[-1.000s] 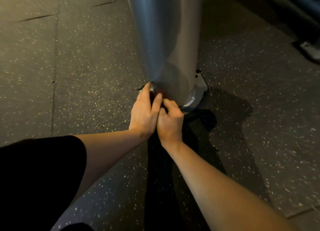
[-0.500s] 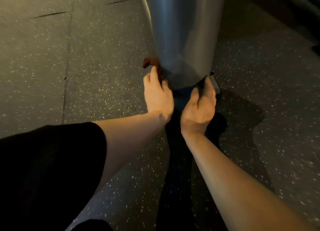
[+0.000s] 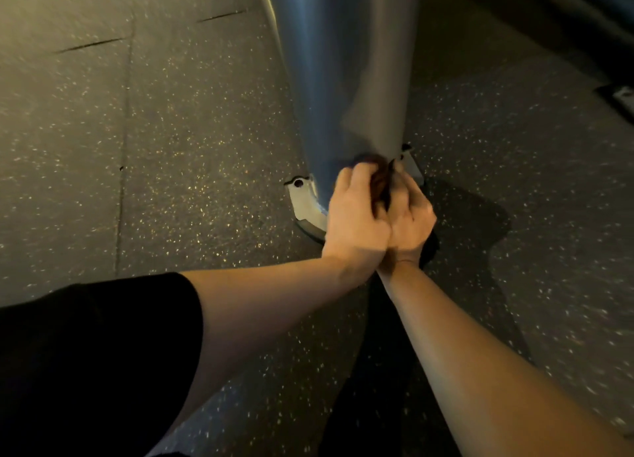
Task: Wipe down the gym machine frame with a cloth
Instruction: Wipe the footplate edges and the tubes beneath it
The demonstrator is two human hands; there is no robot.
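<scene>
A wide grey metal post of the gym machine frame (image 3: 343,79) rises from a bolted base plate (image 3: 303,202) on the floor. A dark reddish-brown cloth (image 3: 379,178) is bunched against the foot of the post. My left hand (image 3: 355,220) and my right hand (image 3: 410,221) sit side by side, touching, with the cloth gripped between their curled fingers. Most of the cloth is hidden by the hands and blurred by motion.
Dark speckled rubber floor tiles (image 3: 171,147) with seams lie all around the post. A second corner of the base plate (image 3: 410,166) shows behind my right hand. Another dark machine part with a small plate (image 3: 622,99) sits at the far right edge.
Half a second ago my hands were apart on either side of the post, the left one holding the cloth higher up. Now they have come together low at the post's foot with the cloth between them.
</scene>
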